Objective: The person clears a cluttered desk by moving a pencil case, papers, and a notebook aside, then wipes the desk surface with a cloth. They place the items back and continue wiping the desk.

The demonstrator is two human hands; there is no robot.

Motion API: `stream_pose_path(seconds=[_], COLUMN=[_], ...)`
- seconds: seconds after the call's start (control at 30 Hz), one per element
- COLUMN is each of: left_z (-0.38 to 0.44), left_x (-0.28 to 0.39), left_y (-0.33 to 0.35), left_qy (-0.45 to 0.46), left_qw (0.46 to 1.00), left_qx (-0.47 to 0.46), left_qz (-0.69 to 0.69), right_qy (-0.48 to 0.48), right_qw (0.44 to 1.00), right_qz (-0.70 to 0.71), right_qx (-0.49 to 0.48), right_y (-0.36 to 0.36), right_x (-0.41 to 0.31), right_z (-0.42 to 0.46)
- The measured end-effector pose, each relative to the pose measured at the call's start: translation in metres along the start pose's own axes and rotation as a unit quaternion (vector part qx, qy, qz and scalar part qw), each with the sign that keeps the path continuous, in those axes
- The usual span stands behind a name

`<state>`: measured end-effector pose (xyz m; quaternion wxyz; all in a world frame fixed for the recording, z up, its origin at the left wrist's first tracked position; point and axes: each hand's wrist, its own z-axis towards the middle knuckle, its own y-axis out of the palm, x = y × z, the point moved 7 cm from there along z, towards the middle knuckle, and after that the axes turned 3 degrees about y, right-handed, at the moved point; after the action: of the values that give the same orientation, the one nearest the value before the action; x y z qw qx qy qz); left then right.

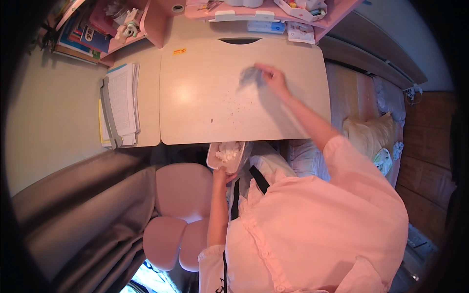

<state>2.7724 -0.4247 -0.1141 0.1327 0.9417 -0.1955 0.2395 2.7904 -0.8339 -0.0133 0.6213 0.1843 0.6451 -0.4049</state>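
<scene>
My right hand (274,80) is over the light wood desktop (194,121), its fingers closed on a blurred grey thing (249,76), perhaps a cloth. Motion blur hides its exact kind and whether it touches the surface. Small dark crumbs (234,106) lie scattered on the desktop between that hand and the front edge, with one larger dark bit (211,120) to their left. Just below the front edge, my left hand (222,174) grips the near end of a pale plastic bin (211,156). Crumpled white tissues (228,151) lie inside it.
A paper stack (122,102) under a grey clip bar lies on the desk's left side. Pink shelves (152,25) hold books and toys. Tissue packs (265,26) sit under the back shelf. A pink chair (183,186) stands front left; a bed with a pillow (370,132) adjoins on the right.
</scene>
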Motion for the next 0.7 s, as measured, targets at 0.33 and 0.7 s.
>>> stream_pose_path(seconds=[0.33,0.7], left_z=[-0.001,-0.005], left_x=[0.003,0.012], left_y=[-0.02,-0.022], left_qy=[0.017,0.037], left_qw=[0.999,0.997], left_qx=[0.046,0.069], left_qz=[-0.017,-0.02], right_qy=[-0.151,-0.078], right_qw=[0.969,0.961], right_qz=[-0.192,-0.234], right_qx=[0.047,0.122], right_y=[0.004,-0.084], right_x=[0.008,0.008], right_z=[0.03,-0.025])
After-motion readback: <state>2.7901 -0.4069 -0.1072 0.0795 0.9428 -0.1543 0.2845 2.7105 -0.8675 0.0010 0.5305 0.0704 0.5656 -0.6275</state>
